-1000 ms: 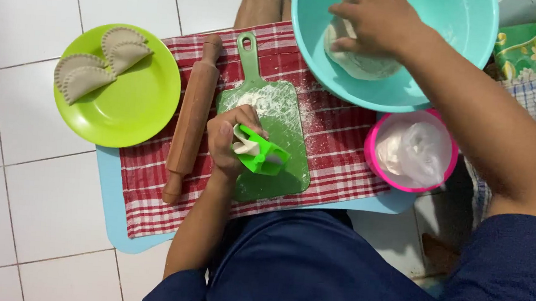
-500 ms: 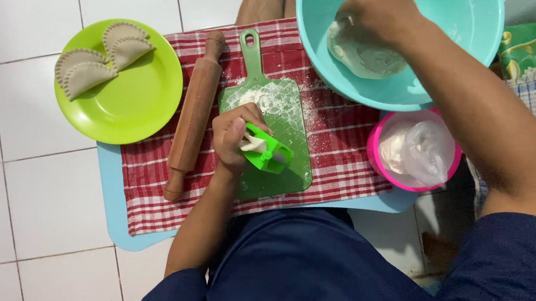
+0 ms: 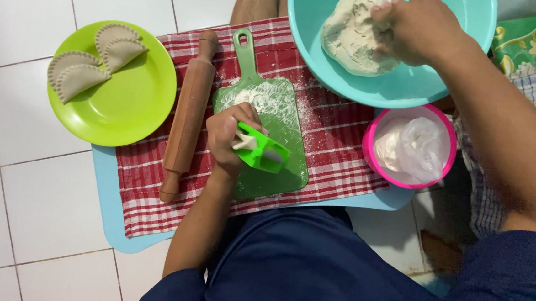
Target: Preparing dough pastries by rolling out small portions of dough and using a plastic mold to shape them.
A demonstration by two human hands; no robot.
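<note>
Left hand (image 3: 226, 140) clasping green press (image 3: 262, 150), right hand (image 3: 415, 25) seemingly pinching dough (image 3: 355, 34)

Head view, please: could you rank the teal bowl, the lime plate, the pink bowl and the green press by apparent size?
1. teal bowl, though it is cut off by the frame's top edge
2. lime plate
3. pink bowl
4. green press, partly hidden in the left hand

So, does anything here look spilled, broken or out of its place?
Only white flour is scattered off the green board onto the checked cloth beside it. Nothing looks broken or tipped over.
</note>
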